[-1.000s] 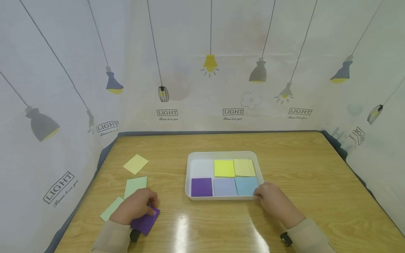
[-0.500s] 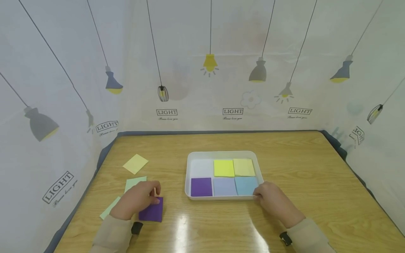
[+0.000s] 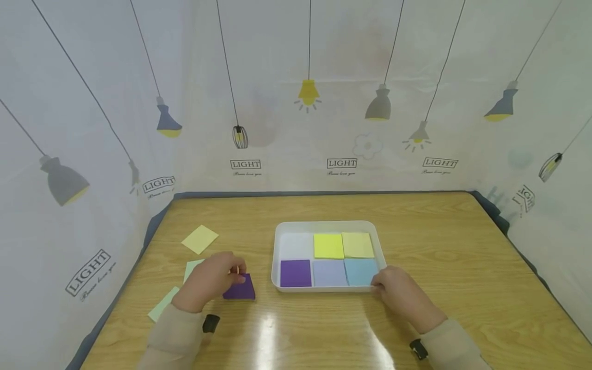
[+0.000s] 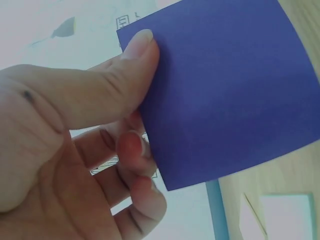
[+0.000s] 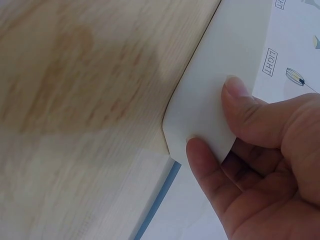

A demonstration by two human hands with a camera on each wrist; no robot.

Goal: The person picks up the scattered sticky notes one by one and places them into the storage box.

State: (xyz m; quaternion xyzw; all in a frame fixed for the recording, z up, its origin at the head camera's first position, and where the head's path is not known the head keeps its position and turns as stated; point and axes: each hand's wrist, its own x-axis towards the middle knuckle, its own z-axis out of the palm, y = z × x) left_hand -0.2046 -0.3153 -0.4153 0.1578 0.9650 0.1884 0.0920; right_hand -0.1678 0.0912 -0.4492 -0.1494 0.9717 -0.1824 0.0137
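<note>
Pinched by its edge between the thumb and fingers of my left hand (image 3: 213,277) is a purple sticky note (image 4: 230,95); in the head view it is left of the white tray. My right hand (image 3: 402,295) grips the near right corner of the white tray (image 3: 324,290), thumb and index finger on its wall in the right wrist view. Inside the tray, the back row has a bright yellow note (image 3: 329,246) and a pale yellow note (image 3: 358,245). Along the front lie a purple note (image 3: 296,273), a lavender note (image 3: 330,273) and a light blue note (image 3: 361,272).
On the table's left side lie a loose pale yellow note (image 3: 200,239) and two pale green notes, one (image 3: 163,305) nearer the front and one (image 3: 191,268) partly behind my left hand. A white sheet printed with lamps (image 3: 296,174) stands around the wooden table (image 3: 425,231).
My left hand has moved right and away from me with the purple note, from beside the green notes toward the tray. The right hand and tray stay in place.
</note>
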